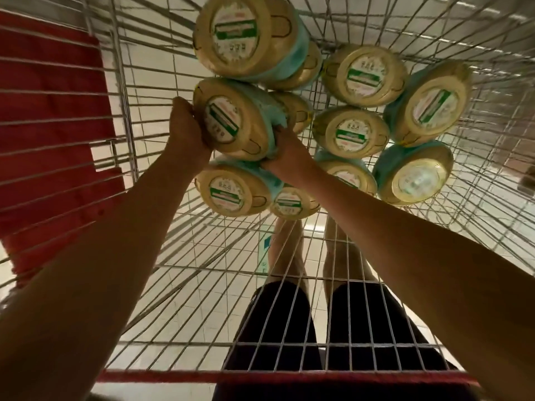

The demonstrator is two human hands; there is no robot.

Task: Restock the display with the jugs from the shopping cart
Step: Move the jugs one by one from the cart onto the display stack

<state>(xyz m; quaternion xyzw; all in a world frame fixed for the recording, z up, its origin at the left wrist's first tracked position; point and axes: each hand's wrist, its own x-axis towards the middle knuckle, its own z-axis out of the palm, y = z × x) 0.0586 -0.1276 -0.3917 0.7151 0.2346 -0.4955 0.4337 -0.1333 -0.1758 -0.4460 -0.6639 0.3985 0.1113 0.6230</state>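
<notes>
Both hands are in the silver wire shopping cart point(185, 322). The left hand point(185, 125) clasps the left rim of one round pale-yellow jug with a teal band and a green-and-white label point(228, 120). The right hand point(282, 149) holds the teal side of the same jug, fingers mostly hidden behind it. We see the jug tilted, between the two hands, at the left of the cluster. The other yellow-and-teal jugs point(351, 131) sit packed around it in the cart, several touching. A red flat panel point(49, 111) shows behind the cart's left wall. A red handle bar point(162, 376) crosses the near edge. The person's black shorts point(278, 328) show through the wire, over pale floor tiles point(185, 91).
</notes>
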